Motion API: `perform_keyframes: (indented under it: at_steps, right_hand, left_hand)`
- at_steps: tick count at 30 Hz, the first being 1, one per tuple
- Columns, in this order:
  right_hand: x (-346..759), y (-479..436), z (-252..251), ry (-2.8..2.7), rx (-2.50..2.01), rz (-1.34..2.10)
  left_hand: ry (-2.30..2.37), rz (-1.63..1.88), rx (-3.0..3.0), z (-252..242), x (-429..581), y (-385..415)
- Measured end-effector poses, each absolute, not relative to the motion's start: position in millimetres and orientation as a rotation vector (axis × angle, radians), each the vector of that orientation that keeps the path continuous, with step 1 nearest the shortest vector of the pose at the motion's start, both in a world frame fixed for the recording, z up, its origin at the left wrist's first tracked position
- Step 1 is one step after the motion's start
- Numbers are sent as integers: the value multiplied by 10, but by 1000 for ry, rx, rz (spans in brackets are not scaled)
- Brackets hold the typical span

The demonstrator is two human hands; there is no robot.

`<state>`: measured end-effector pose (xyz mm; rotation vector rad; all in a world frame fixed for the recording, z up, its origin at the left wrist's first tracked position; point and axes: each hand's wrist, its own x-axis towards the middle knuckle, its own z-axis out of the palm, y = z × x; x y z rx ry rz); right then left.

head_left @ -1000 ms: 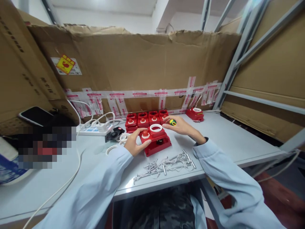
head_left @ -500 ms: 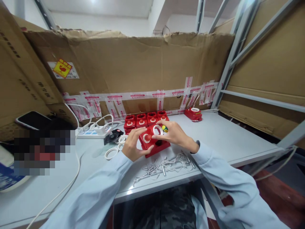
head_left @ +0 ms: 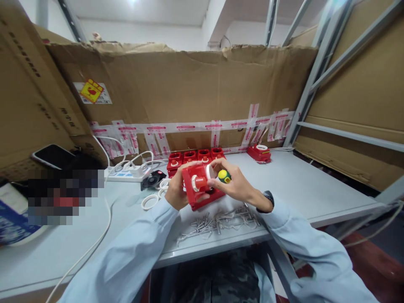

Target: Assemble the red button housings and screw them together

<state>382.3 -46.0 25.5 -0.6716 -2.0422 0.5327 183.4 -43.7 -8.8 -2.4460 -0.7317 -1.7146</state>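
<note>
The red plastic switch box is held tilted above the grey table, clasped in the closed left hand. A yellow-green round knob is gripped in the right hand beside it.

Bright overhead ceiling light, soft shadows, strong wide-angle bending at edges, pixelated patch left.

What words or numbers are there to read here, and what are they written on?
Nothing can be quoted; all is too small or blurred.
Yellow sticker on the cardboard wall: red sign, print unreadable.
Tape along that wall: red print, unreadable.
Cardboard box on the left: black print, unreadable.
Red box in the left hand and right hand: no writing shows.
</note>
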Motion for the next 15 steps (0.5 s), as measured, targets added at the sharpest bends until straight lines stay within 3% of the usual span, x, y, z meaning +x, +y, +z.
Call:
perform_keyframes:
  at_steps: [9,15]
  right_hand:
    - [3804,-479,207,-2113,-512,472]
    - [3811,-473,201,-2259,-308,90]
  left_hand:
    - [-951,-1773,-2465,-165,1793,-508]
    - [-1245,-2318,-2780,-91,1850,-503]
